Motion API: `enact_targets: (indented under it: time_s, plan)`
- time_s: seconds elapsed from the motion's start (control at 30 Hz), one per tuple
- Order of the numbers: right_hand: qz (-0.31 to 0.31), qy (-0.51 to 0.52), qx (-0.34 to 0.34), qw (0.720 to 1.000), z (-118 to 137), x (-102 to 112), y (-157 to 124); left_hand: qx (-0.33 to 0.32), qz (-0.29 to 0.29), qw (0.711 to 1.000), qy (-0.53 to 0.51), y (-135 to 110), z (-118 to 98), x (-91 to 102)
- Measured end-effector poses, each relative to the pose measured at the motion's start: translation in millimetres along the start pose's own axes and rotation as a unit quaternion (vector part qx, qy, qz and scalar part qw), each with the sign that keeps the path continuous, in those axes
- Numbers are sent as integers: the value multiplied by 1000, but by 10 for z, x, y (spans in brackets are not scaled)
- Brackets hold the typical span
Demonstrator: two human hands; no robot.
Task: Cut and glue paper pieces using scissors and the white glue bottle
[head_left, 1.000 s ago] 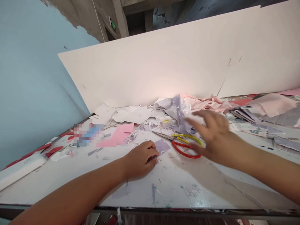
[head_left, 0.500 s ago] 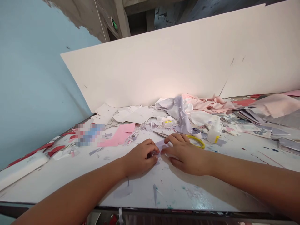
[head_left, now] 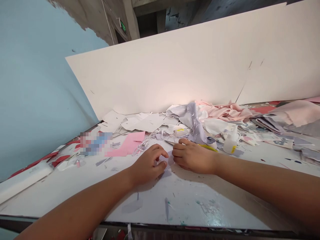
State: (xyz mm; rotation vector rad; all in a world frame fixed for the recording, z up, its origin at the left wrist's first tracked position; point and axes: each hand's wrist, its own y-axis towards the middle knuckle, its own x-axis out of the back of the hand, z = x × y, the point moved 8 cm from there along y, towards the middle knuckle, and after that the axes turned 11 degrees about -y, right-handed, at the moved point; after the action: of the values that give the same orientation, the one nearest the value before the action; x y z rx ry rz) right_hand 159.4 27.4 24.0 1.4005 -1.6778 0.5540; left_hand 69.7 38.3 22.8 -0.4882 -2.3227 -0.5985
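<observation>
Near the front-middle of the table (head_left: 200,200), both hands meet over one small lilac scrap (head_left: 169,156), which lies flat on the white top between the fingertips.

- Left hand (head_left: 148,163): fingers curled, thumb and forefinger closed narrow on the scrap's near-left edge. Pinch grip, scrap not lifted.
- Right hand (head_left: 193,156): fingers folded in, tips at the scrap's right edge. Can't tell whether it pinches the scrap or only presses it down (the knuckles hide the contact).
- Scissors (head_left: 206,146): on the table just behind the right hand, only part of the yellow handle showing. Not in either hand.
- Glue bottle (head_left: 230,145): upright, off to the right, apart from both hands.

Progress, my read only: the scrap looks already cut to size, with the scissors down and both hands on fine finger work at its edges. Nothing shows it stuck to or joined with anything, so whatever follows the finger work looks undone.

Around it: pink sheet (head_left: 128,145) to the left, crumpled lilac cloth (head_left: 192,121) and pink fabric (head_left: 225,111) heaped behind, white offcuts along the white board (head_left: 187,66) standing at the table's back edge.
</observation>
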Motion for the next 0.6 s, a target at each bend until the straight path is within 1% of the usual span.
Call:
enact_targets:
  time_s: [0.07,0.13,0.2,0.3,0.37,0.43,0.5,0.53,0.6]
  plan:
    - [-7,22,-25,999,-47,43,23,-36,4,999,28,2,-56,6]
    - [-17,53,-62,997,-126,107,44,-55,5,997,51,0,-96,8]
    - [-28,89,-99,991,-206,170,57,-44,-10,996,71,-3,-94,27]
    - [-49,155,-150,975,-299,234,51,-4,-59,995,79,-17,-46,102]
    - [-58,225,-193,953,-351,234,24,16,-99,993,68,-34,-19,169]
    - [-54,311,-246,916,-388,194,-17,29,-128,990,49,-49,-1,225]
    - [-43,375,-289,880,-390,150,-50,41,-141,989,24,-56,16,252]
    - [-42,389,-300,870,-379,144,-55,48,-141,989,8,-58,26,255]
    - [-54,391,-298,869,-349,169,-40,66,-135,988,-25,-59,50,242]
